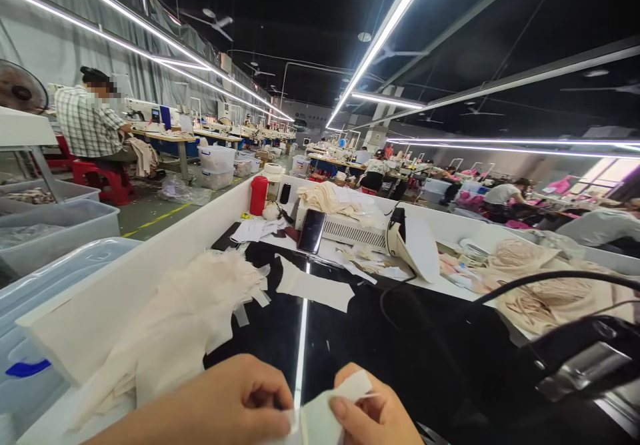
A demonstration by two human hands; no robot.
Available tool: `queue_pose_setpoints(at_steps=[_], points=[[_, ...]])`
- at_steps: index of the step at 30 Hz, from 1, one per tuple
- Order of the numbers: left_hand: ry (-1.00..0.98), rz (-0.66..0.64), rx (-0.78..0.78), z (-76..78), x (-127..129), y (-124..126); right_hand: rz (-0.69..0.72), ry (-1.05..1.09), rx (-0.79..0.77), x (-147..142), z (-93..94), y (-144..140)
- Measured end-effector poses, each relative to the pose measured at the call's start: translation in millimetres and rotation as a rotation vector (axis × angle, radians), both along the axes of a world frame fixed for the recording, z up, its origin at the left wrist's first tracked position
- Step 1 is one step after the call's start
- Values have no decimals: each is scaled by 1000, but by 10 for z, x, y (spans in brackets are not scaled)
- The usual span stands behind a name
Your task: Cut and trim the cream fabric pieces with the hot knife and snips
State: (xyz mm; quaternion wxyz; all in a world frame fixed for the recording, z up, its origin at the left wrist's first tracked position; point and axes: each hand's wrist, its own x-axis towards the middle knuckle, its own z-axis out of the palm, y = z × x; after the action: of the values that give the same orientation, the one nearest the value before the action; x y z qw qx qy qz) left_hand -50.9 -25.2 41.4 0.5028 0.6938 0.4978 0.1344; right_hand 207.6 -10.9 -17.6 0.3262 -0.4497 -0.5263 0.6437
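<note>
Thumb and fingers of the right hand (377, 408) clamp a small off-white cloth piece (319, 418) over the near side of the glossy black, white-walled table (415, 358); the left hand (250, 391) is at its left end, pinching or not I cannot tell. A cream cloth heap (185, 298) lines the left edge. Toward the far edge lie a flat cream cloth panel (313, 287) and, beyond it, a tilted dark rectangular phone (312, 231).

Pinching white piece (320, 419) in right hand (377, 413), touching its left part with left hand (250, 395), just over black worktop (425, 358) with cream fabric pile (185, 308) at left, flat cut piece (315, 287) ahead, dark phone (312, 231) beyond, red bottle (259, 195) farther left.
</note>
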Motion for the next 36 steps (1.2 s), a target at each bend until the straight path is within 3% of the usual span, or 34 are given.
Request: queue_pose_setpoints(at_steps=[4,7,11,15,18,25,36], points=[[272,36,411,-89,-96,335,-49,-590,368,89,120,256],[328,71,536,-44,-117,691,-140,-783,623,96,200,469],[395,168,554,33,-80,1309,-142,-740,766,-105,243,854],[489,304,401,-2,-12,1911,-166,-713,829,-444,176,1368],[541,366,294,-91,34,2205,-197,-721,847,-626,50,1675],[605,450,263,-280,100,2467,-261,-772,818,-707,-250,1809],[552,519,298,-365,65,2577,-258,-783,810,-707,-226,1801]])
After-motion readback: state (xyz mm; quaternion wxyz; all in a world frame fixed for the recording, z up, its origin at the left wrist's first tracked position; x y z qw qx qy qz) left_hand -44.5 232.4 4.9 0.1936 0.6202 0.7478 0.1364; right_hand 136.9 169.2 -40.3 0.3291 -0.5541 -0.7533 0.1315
